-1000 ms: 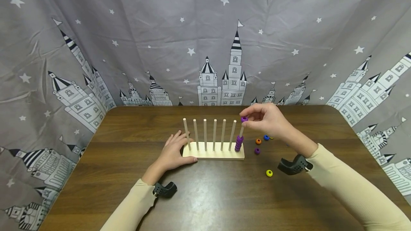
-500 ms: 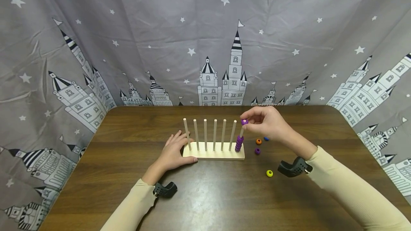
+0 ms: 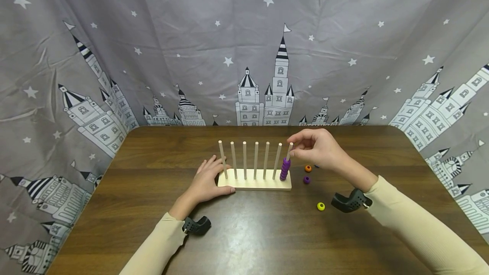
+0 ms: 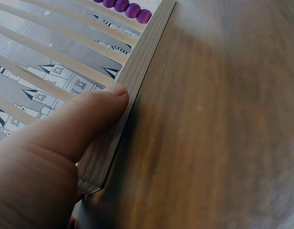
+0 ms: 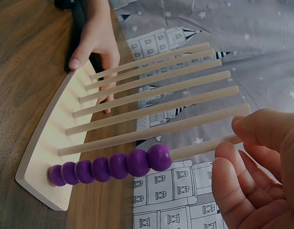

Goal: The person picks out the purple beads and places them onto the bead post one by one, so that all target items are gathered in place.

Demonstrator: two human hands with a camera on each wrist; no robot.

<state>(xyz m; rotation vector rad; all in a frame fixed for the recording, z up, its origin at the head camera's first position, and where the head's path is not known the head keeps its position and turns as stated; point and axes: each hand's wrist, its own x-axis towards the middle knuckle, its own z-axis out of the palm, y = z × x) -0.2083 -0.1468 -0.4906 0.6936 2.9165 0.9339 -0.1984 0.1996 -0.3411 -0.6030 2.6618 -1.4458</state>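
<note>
A pale wooden peg rack [image 3: 254, 185] stands on the table with a row of upright pegs. Its rightmost peg carries a stack of purple beads [image 5: 118, 165], and the other pegs are bare. My left hand [image 3: 206, 183] grips the left end of the base. The thumb [image 4: 96, 107] lies against the front edge, and the fingers reach toward the far side. Beside the upper part of the rightmost peg is my right hand [image 3: 317, 147], its thumb and fingers loosely bent around the tip. No bead is between them; whether they touch the peg, I cannot tell.
Loose beads lie on the brown table [image 3: 267, 232] to the right of the rack: an orange bead [image 3: 307, 168], a purple bead [image 3: 307, 180] and a yellow bead [image 3: 321, 206]. A blue bead [image 3: 316, 166] is mostly hidden by the right hand. A grey castle-print curtain [image 3: 214, 37] hangs behind.
The purple bead my right hand held at the peg's top has gone down the peg onto the stack. That hand has lowered slightly. My left hand has stayed put.
</note>
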